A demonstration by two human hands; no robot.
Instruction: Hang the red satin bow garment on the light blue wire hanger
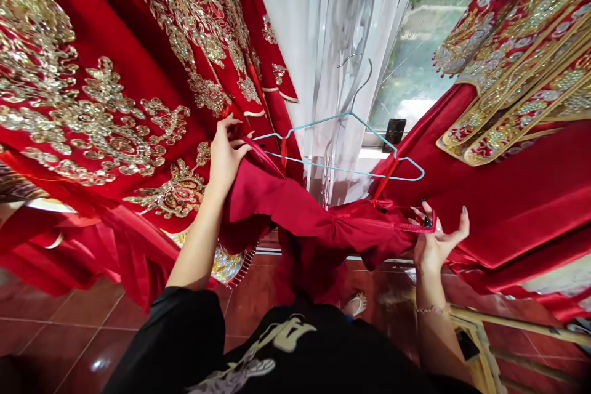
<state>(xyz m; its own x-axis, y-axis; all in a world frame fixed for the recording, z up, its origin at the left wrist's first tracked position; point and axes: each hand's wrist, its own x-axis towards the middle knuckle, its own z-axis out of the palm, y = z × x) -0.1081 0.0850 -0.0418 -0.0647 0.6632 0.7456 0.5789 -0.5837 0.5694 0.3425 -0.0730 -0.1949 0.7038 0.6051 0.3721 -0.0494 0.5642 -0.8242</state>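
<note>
From the head view, the left hand [225,157] pinches a red satin garment [295,209] and the right hand [436,243] pinches its edge, other fingers splayed, the garment sagging just below a teal wire hanger [341,172], between gold-embroidered red robes [101,129].

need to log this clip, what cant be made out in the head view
Head view:
black device on the windowsill: display too small to read
embroidered red robe: cut off by top and right edges
lower end of the dark red garment: hidden by the black top

Black printed top [272,345], thin gold bracelet [431,309]
</note>
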